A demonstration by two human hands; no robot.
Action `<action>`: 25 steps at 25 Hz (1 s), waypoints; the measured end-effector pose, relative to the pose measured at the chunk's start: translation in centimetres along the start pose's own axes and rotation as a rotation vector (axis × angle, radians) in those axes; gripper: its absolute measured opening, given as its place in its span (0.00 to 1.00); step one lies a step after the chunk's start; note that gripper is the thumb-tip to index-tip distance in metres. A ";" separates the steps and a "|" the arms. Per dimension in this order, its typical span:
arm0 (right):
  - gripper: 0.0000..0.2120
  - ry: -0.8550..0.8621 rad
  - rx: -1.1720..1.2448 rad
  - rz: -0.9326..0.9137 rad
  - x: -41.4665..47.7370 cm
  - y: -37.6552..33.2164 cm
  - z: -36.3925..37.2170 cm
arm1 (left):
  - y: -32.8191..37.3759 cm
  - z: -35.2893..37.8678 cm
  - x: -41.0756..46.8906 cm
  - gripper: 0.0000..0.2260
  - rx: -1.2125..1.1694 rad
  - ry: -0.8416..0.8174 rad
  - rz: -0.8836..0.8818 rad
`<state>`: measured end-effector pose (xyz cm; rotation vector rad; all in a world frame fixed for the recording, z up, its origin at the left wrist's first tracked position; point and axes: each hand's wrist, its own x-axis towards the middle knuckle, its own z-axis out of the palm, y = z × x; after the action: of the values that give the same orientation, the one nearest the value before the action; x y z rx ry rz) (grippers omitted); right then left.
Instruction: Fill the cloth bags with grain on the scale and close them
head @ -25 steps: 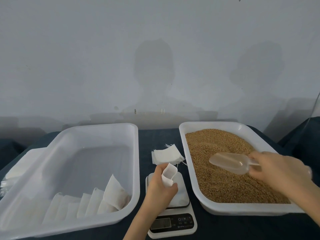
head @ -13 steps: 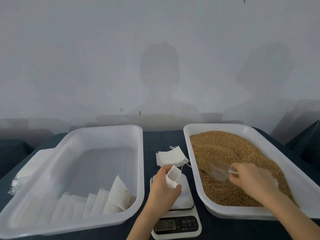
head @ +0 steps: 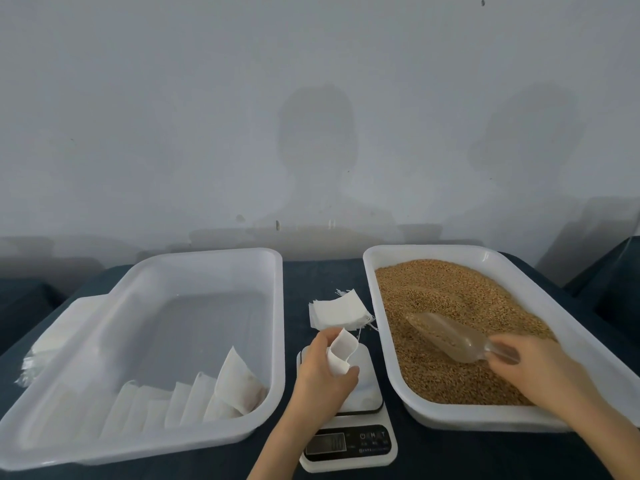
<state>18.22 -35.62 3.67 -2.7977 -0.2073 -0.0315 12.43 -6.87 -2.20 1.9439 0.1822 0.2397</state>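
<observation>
At the near edge of the desk (head: 311, 275), about midway along it, sits the scale (head: 346, 441), display toward the person. Over its platform the left hand (head: 322, 372) holds one cloth bag (head: 341, 351). The grip is closed, thumb and fingers curled round the bag's lower part, and the mouth stands open upward. Whether the bag touches the platform is hidden by the hand.

Toward the near right corner, the right hand (head: 533, 362) has its grip closed on the handle of a clear scoop (head: 446, 337). The scoop's bowl lies in the grain (head: 450, 292) and looks loaded. The grain fills a white tray (head: 450, 415) along the right side. Along the left side, a second white tray (head: 138, 448) has filled bags (head: 239, 382) leaning in a row by its near wall. Farther in, between the trays, lies a stack of empty bags (head: 339, 311) with frayed threads.

The bag looks thin, limp and light, so it would likely fold shut unless held just below the rim. Once filled it should sag, and is better left resting on the scale. The grain is loose and would spill readily past a narrow mouth.
</observation>
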 end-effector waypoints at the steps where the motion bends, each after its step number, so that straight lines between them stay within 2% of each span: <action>1: 0.15 -0.001 0.009 0.004 -0.2 0.0 -0.1 | 0.0 0.0 0.0 0.25 0.002 -0.008 0.010; 6: 0.13 0.016 0.118 -0.017 -1.1 0.0 -1.4 | 0.1 -0.3 0.3 0.24 0.021 -0.072 0.015; 11: 0.19 -0.051 0.158 -0.137 -1.6 -1.3 -4.0 | 0.4 -0.3 1.0 0.26 0.087 -0.144 0.035; 13: 0.19 -0.089 0.118 -0.202 -1.3 -2.5 -4.8 | 0.5 -0.1 1.3 0.27 0.108 -0.152 0.041; 20: 0.12 -0.110 -0.074 -0.356 1.3 -6.2 -6.3 | 0.4 0.5 2.0 0.28 0.130 -0.116 0.079; 25: 0.14 -0.122 -0.224 -0.403 2.6 -8.3 -7.1 | 0.5 0.7 2.4 0.26 0.113 -0.099 0.087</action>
<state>19.57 -29.90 13.19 -2.9295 -0.8415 0.0222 14.91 -7.12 -1.83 2.0732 0.0464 0.1932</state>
